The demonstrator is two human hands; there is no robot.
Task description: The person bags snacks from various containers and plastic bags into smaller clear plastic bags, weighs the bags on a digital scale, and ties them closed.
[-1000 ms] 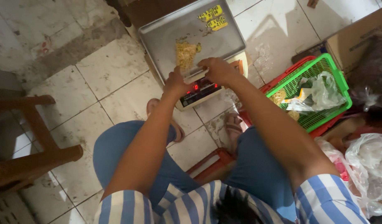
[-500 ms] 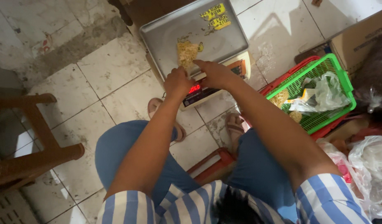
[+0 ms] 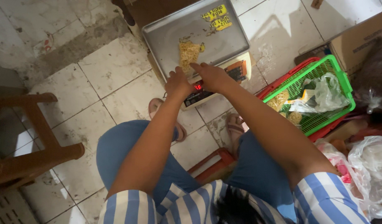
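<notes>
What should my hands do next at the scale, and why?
Probably draw both hands back off the scale. The left hand and right hand rest at the tray's front edge beside the noodles, which may throw off the red reading.

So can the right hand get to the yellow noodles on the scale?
Probably yes. The right hand is at the tray's near edge, its fingertips almost at the noodle block, and nothing lies between them.

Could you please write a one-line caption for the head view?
Both hands, left and right, reach a scale's metal tray holding yellow noodles.
</notes>
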